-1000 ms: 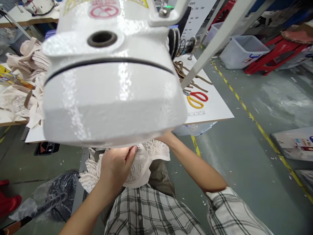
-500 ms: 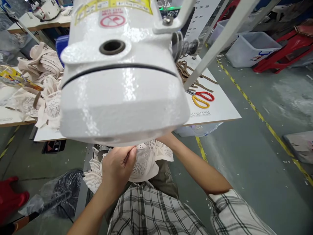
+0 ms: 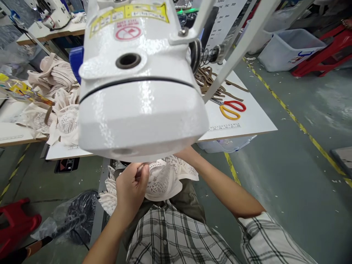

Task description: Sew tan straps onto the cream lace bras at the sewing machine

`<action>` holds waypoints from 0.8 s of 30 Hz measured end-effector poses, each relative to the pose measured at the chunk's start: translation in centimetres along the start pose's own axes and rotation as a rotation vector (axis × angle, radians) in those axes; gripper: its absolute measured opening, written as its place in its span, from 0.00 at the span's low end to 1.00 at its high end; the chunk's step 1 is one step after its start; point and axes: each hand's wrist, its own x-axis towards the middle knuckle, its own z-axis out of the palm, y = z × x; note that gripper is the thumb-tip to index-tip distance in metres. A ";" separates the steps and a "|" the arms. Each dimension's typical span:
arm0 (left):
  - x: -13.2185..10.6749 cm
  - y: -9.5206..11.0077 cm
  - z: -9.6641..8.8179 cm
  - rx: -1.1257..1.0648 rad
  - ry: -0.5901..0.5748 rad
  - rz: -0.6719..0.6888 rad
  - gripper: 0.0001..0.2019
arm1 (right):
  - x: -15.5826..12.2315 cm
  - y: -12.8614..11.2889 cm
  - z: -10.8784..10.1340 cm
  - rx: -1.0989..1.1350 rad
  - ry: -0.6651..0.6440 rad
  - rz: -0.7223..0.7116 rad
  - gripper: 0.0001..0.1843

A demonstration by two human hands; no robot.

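A cream lace bra point(image 3: 162, 179) hangs over my lap below the front edge of the sewing table. My left hand point(image 3: 132, 185) pinches the bra's upper edge between thumb and fingers, just under the white sewing machine head point(image 3: 143, 117). Only the wrist and the back part of my right hand point(image 3: 185, 153) show, close to the lace on the right; its fingers are hidden behind the machine head. More gathered lace point(image 3: 109, 196) lies to the left of my left hand. The needle area is hidden by the machine.
Scissors with red and yellow handles point(image 3: 232, 110) lie on the white tabletop point(image 3: 255, 119), beside brown straps point(image 3: 206, 80). Bra pieces point(image 3: 67, 121) pile up at left, near a yellow-labelled bottle point(image 3: 22, 90). A clear plastic bin point(image 3: 291, 49) and a red stool point(image 3: 324, 51) stand on the floor.
The whole view has shifted slightly to the right. My left hand still pinches the lace and has barely moved against the bra.
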 end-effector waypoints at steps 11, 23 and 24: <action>0.1 0.2 0.1 -0.130 -0.051 -0.160 0.11 | -0.3 -0.2 0.5 0.189 0.081 0.050 0.06; -4.3 0.9 0.7 -0.768 -0.771 -0.456 0.21 | 2.5 2.5 -8.1 0.161 0.491 0.094 0.07; -4.5 1.1 1.0 -0.761 -0.767 -0.438 0.21 | 3.9 3.1 -9.6 0.073 0.552 0.060 0.07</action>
